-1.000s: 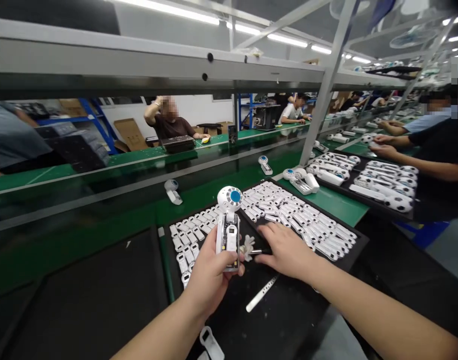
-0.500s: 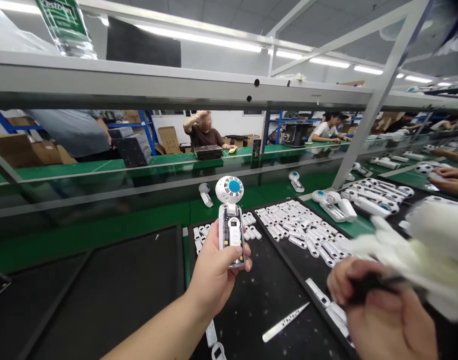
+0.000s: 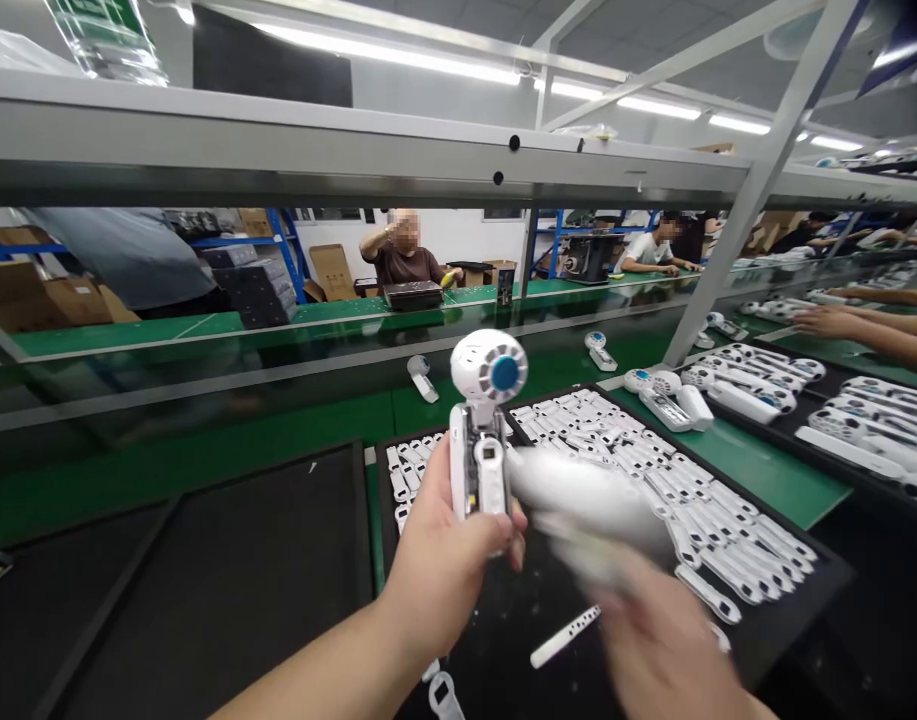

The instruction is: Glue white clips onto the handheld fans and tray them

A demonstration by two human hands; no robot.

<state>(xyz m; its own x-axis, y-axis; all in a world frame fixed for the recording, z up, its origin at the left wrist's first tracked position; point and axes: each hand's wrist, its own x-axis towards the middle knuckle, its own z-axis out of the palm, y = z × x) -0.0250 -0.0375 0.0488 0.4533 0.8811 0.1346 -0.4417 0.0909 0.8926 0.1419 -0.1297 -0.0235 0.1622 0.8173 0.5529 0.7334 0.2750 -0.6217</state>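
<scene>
My left hand (image 3: 441, 565) is closed around the lower handle of a white handheld fan (image 3: 489, 366), thumb across its front. The fan stands nearly upright, its round head with a blue centre on top; the open handle shows inner parts and a small white panel with a dark window. To the right, my right hand (image 3: 657, 625) is smeared by motion, its fingers closed on a soft white brush-like thing (image 3: 597, 495), also blurred. That white thing reaches close to the fan's handle; I cannot tell whether they touch. Below lies a slim white tool with dark spots (image 3: 564, 638).
A black tray (image 3: 818, 575) holds many white panels (image 3: 600, 430). More fans (image 3: 743, 385) lie on the right. Dark trays (image 3: 263, 560) lie left. A shelf beam (image 3: 353, 140) crosses above, with a slanted post (image 3: 735, 230) at right. Co-workers sit across the green line.
My right hand has swung left with the white brush-like thing, toward the fan. The fan has turned so its head faces more to the right, and moved slightly right.
</scene>
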